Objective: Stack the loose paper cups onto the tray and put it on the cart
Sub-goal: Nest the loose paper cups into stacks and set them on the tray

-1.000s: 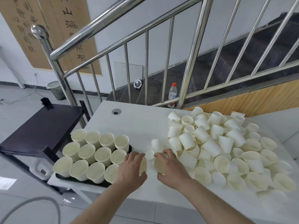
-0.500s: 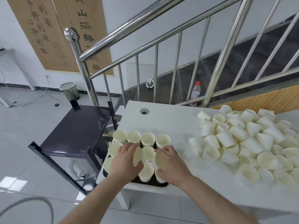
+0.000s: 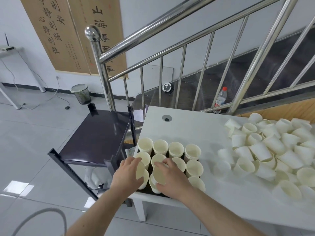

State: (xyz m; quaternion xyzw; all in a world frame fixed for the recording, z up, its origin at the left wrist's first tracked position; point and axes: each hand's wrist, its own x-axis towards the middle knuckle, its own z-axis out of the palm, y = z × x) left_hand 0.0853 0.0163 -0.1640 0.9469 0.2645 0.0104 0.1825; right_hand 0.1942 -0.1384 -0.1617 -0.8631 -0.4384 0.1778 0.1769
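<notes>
A dark tray (image 3: pixel 148 187) at the near left corner of the white table (image 3: pixel 196 128) is packed with upright stacks of cream paper cups (image 3: pixel 176 149). My left hand (image 3: pixel 127 174) grips one paper cup (image 3: pixel 140 170) tilted over the tray's front left stack. My right hand (image 3: pixel 172 178) grips another paper cup (image 3: pixel 159 173), tilted over a front middle stack. A big heap of loose paper cups (image 3: pixel 271 150) lies on the table's right half. The dark cart (image 3: pixel 95 135) stands directly left of the table.
A steel stair railing (image 3: pixel 102 68) rises behind the table and cart. A water bottle (image 3: pixel 220 98) stands on the stairs beyond the bars. A waste bin (image 3: pixel 81 93) sits on the tiled floor by the wall. A grey hose loop (image 3: pixel 42 218) shows at bottom left.
My view has swung left. Both hands, each with a cup, have moved from the bare table beside the tray to above the tray's front stacks.
</notes>
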